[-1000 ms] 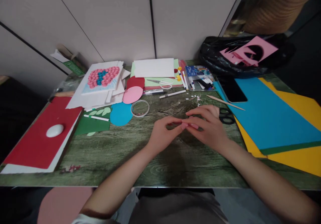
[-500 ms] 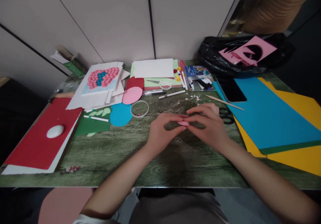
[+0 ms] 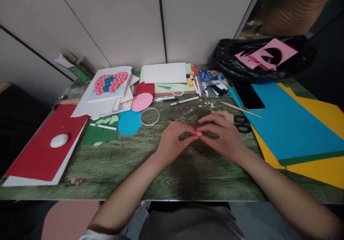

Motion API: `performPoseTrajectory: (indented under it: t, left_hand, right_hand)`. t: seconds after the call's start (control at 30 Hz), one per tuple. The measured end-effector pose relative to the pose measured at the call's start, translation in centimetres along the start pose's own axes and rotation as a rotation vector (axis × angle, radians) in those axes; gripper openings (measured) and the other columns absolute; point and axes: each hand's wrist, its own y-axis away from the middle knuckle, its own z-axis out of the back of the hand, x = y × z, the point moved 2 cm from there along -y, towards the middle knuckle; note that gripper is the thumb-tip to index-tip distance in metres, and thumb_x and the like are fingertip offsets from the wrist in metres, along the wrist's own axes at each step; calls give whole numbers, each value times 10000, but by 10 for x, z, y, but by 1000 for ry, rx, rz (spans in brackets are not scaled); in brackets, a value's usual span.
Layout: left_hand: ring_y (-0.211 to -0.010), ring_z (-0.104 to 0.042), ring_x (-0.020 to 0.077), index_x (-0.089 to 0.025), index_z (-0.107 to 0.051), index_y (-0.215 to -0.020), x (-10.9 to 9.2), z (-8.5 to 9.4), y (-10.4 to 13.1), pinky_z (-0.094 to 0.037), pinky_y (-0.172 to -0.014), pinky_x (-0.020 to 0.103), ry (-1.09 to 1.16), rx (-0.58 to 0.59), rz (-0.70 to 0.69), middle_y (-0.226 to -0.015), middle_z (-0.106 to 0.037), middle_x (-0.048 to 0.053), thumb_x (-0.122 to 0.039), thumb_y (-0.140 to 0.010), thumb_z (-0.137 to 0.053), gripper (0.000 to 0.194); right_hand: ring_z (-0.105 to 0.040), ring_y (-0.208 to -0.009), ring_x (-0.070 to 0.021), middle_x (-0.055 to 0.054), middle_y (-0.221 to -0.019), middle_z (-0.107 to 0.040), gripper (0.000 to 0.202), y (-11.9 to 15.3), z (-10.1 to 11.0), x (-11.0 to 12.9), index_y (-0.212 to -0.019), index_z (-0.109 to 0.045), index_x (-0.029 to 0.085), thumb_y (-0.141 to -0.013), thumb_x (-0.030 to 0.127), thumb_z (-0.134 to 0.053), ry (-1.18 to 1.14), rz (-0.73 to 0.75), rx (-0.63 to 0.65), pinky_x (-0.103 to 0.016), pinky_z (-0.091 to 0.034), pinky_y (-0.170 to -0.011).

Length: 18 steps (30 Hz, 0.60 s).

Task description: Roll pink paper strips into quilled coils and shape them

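**Pink paper piece (image 3: 199,133) is showing less of its face than half a second ago, as your fingertips are closing around it**

You are holding the small piece between both hands, to the right of the clear ring (image 3: 141,117) and a little closer to you. Your left hand (image 3: 172,139) is pinching it between thumb and forefinger, and your right hand (image 3: 224,134) is gripping it the same way from the other side, with the fingertips of both hands meeting. Your fingers are hiding most of the piece, so you cannot tell its full shape.

Just left of the ring, a blue paper circle (image 3: 129,123) is lying on the table (image 3: 129,164), and farther left a green-and-white marker (image 3: 103,126) is resting on a green sheet (image 3: 92,136). Just beyond the ring, a pink paper circle (image 3: 141,102) is overlapping a dark red one. Beyond and to the right of the ring, white-handled scissors (image 3: 177,89) are lying on light green paper (image 3: 161,89), and a white pen (image 3: 184,101) is lying nearer to it.

Well to the right of the ring, black-handled scissors (image 3: 243,124) are lying just beside your right hand. Past your hand on that same side, a wooden stick (image 3: 236,107) is reaching onto a blue sheet (image 3: 292,121), where a black phone (image 3: 248,96) is also resting.
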Motion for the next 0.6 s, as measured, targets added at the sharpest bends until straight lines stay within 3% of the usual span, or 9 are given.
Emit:
performPoseTrajectory:
  t: [0.17, 0.37, 0.5, 0.6]
  left_hand:
    - [-766, -617, 130, -222, -686, -793, 0, 4, -1, -456, -755, 272, 64, 25, 128, -800, -702, 0, -345, -720, -689, 143]
    - [-726, -609, 134, -176, -658, -743, 2, 4, -5, -472, -715, 275, 361, 107, 317, -756, -681, 22, -389, -660, -725, 238]
    - [-723, -583, 120, -163, -615, -734, 4, 2, -6, -452, -717, 268, 422, 217, 360, -752, -645, 15, -385, -703, -688, 236]
    - [-756, -582, 125, -164, -590, -752, 4, 1, -5, -444, -734, 268, 421, 221, 354, -770, -625, 9, -386, -722, -668, 237]
  right_hand:
    - [-506, -977, -217, -6, -995, -650, 61, -3, 1, -3, -787, -677, 282, -772, 333, -649, -130, -38, 115, -412, -400, -812]
    - [-515, -982, -211, -10, -999, -641, 73, -5, 3, -4, -799, -674, 282, -753, 339, -668, -232, -63, 143, -420, -422, -839]
    - [-514, -986, -220, -14, -1006, -646, 71, -5, 2, -2, -761, -671, 274, -763, 343, -654, -180, -47, 154, -428, -410, -831]
    - [-514, -985, -223, -11, -1006, -652, 56, -4, 1, -2, -753, -672, 278, -762, 331, -656, -144, -31, 158, -434, -398, -830]
